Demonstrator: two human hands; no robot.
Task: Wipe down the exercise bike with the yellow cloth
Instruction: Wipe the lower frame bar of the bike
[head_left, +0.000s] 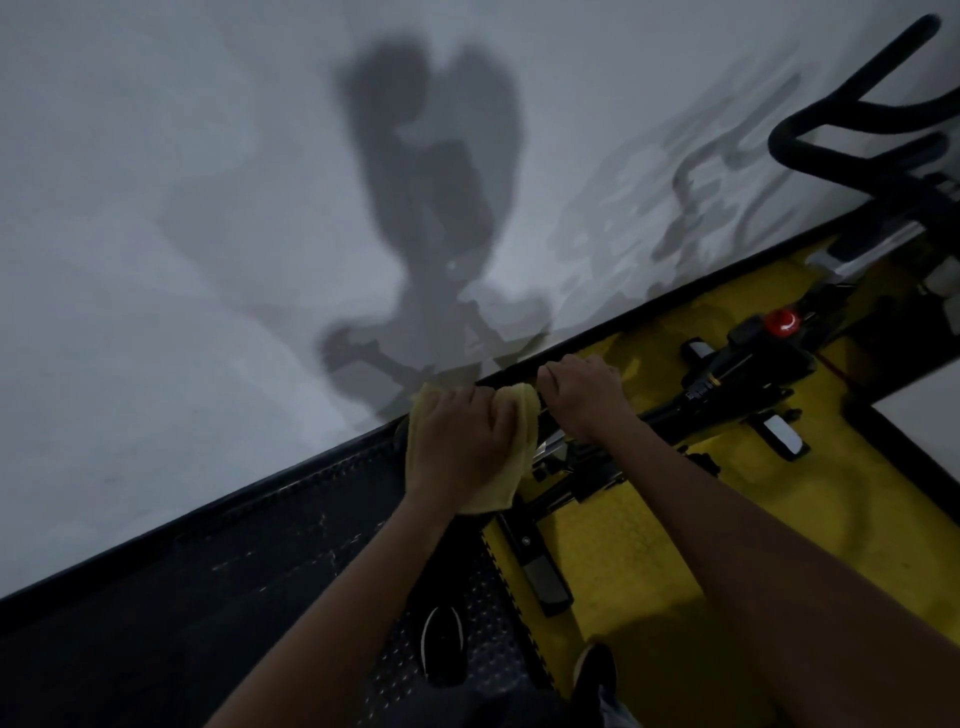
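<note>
Both grips are closed at the rear of the bike (737, 374). Around them, the largest thing is the grey wall (208, 208), which carries a shadow of the person and the bike. Below it lies the floor: a yellow mat (649, 545) under the bike and a dark studded mat (234, 597) on the left side. The bike itself is black and lies across the yellow mat, with its handlebars (852, 109) at the top right, a red knob (783, 322) on the frame, and a pedal (782, 435) below the frame. Two dark shoes (441, 644) show at the bottom edge.

The cloth (483, 499) is draped over the rear end of the bike, and this covers what is under it. The left hand (457, 447) lies on top of the cloth with its fingers curled down, and it grips the cloth against the bike. The right hand (584, 395) is just beside it, with the fingers wrapped around a black part of the bike. The two hands are near but do not touch.
</note>
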